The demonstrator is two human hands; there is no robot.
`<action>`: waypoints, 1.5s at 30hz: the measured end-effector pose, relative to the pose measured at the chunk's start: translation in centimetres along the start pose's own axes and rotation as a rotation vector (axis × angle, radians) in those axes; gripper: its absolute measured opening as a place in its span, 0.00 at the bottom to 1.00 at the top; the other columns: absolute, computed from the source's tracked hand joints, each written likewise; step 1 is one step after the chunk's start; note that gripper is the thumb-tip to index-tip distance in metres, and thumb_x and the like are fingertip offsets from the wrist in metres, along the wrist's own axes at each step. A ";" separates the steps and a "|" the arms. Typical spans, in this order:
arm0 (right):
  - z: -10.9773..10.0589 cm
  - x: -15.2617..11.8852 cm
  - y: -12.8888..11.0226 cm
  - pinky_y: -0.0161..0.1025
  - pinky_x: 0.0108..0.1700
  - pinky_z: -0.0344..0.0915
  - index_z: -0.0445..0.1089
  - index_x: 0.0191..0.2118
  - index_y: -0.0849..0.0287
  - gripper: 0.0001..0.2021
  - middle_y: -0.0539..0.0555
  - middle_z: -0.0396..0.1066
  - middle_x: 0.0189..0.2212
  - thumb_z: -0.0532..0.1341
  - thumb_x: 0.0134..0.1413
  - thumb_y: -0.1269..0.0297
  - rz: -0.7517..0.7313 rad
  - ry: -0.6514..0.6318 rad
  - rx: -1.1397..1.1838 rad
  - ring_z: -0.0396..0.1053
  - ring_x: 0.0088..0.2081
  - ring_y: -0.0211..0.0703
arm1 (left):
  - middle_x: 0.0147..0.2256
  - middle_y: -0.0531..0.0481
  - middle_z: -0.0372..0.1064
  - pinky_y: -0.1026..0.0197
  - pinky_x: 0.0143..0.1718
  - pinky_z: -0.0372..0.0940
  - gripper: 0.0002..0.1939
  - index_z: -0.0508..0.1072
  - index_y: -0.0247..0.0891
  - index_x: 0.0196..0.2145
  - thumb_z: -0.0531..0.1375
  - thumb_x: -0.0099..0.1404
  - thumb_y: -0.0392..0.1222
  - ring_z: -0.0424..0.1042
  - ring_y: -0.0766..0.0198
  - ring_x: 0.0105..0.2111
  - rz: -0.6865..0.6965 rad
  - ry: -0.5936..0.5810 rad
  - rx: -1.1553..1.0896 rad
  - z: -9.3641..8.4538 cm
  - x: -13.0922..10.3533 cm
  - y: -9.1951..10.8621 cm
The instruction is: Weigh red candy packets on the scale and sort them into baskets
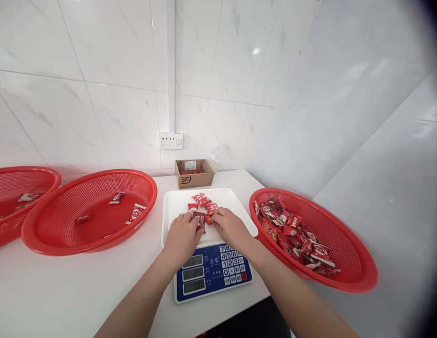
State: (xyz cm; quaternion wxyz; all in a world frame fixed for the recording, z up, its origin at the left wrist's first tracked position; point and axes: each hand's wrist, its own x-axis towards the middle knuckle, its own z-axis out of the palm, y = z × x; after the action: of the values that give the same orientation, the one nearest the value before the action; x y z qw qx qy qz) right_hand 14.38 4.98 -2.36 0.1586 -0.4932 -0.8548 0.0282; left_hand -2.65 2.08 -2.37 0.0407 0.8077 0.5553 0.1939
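At frame centre, the left hand (182,231) and right hand (230,226), both half-curled, touch packets (201,200) on the scale (214,281); grip unclear.

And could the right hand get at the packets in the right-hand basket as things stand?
Likely yes: the right hand is over the white tray, beside that red basket, whose open top leaves its packets uncovered.

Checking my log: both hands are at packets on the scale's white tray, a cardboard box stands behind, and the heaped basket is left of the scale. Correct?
No: the head view shows the heaped basket right of the scale. The left hand and right hand are at packets on its white tray, cardboard box behind.
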 end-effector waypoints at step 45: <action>0.8 4.4 1.5 0.55 0.56 0.55 0.66 0.52 0.56 0.17 0.58 0.68 0.52 0.49 0.61 0.67 0.021 -0.043 0.096 0.58 0.57 0.51 | 0.55 0.44 0.63 0.41 0.58 0.50 0.17 0.64 0.41 0.52 0.50 0.67 0.44 0.57 0.51 0.58 0.002 -0.085 -0.113 0.2 -0.1 -0.3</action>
State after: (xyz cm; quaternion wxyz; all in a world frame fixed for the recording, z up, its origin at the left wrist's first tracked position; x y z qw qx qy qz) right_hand 13.38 9.54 -2.36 0.1636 -0.4931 -0.8505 0.0816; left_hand -2.85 2.14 -2.66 0.1096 0.8122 0.5403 0.1907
